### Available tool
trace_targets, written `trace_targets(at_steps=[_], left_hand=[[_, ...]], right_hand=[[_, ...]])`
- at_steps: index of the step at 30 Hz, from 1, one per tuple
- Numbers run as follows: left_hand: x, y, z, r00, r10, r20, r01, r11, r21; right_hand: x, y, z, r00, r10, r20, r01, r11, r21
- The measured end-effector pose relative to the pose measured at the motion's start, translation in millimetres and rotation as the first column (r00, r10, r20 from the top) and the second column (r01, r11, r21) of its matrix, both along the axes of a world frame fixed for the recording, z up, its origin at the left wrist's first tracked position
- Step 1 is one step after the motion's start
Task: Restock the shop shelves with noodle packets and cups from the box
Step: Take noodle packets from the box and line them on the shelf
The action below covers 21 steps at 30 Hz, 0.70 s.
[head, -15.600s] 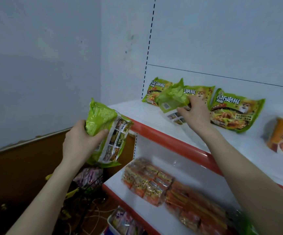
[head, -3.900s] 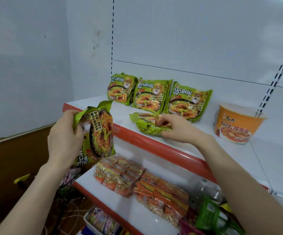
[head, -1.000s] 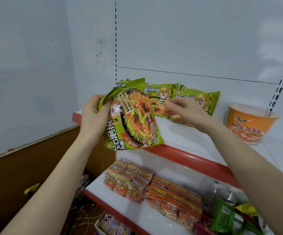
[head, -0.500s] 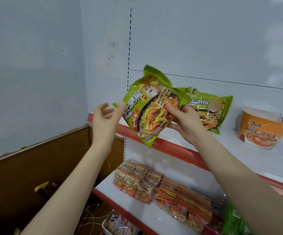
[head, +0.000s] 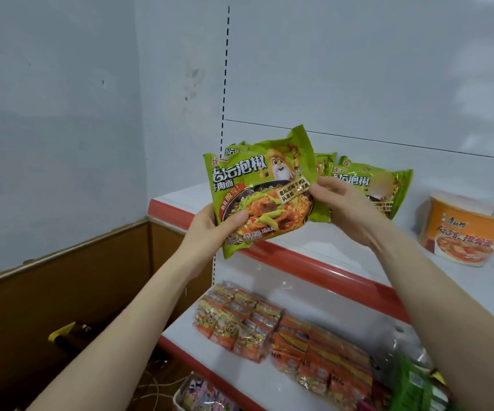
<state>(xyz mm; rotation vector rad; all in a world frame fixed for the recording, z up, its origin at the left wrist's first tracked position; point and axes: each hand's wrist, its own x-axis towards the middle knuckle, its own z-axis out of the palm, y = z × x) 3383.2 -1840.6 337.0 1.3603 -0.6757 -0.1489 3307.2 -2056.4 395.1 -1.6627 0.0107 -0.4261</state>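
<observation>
Green noodle packet (head: 262,188) is face-out over the top shelf (head: 343,250) front edge. Left hand (head: 210,229) pinches its 7 o'clock corner, thumb on front. Right hand (head: 346,209) grips the 3 o'clock edge. Probably light, with slick crinkly film and a brittle block inside: hold by the edges, don't squeeze the middle.

We see soft, even, cool light with faint shadows, a mild sheen on the upper shelf (head: 337,247), bent edges, and blur at the lower right.

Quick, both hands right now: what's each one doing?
Left hand: holding the green noodle packet by its lower left corner.
Right hand: holding the same packet by its right edge.
</observation>
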Motion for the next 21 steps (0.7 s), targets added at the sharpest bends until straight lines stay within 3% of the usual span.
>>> trace_targets(at_steps=[3,5,9,12,14,16,21], left_hand=[[13,-7,8,0.997,-0.043,0.065,0.037,0.995,0.089],[22,-13,12,0.994,0.021,0.109,-0.033,0.994,0.105],[42,-27,4,0.889,0.306,0.34,-0.382,0.906,0.181],[56,-41,-17,0.757,0.15,0.636,-0.515,0.736,0.439],[65,-50,-31,0.699,0.036,0.715,-0.563,0.644,0.518],[70,-54,-41,0.666,0.02,0.746,-0.597,0.615,0.516],[72,-57,-57,0.619,0.075,0.782,-0.642,0.621,0.449]], right_hand=[[13,-3,13,0.997,-0.009,-0.076,-0.015,0.952,-0.305],[26,-7,21,0.997,-0.029,-0.07,0.002,0.931,-0.364],[57,-20,37,0.986,-0.163,0.035,0.167,0.962,-0.214],[95,-24,43,0.949,-0.297,0.104,0.304,0.951,-0.064],[123,-22,45,0.931,-0.336,0.139,0.335,0.942,0.032],[151,-17,41,0.918,-0.365,0.152,0.362,0.931,0.05],[212,-1,15,0.9,-0.421,0.113,0.43,0.9,-0.07]])
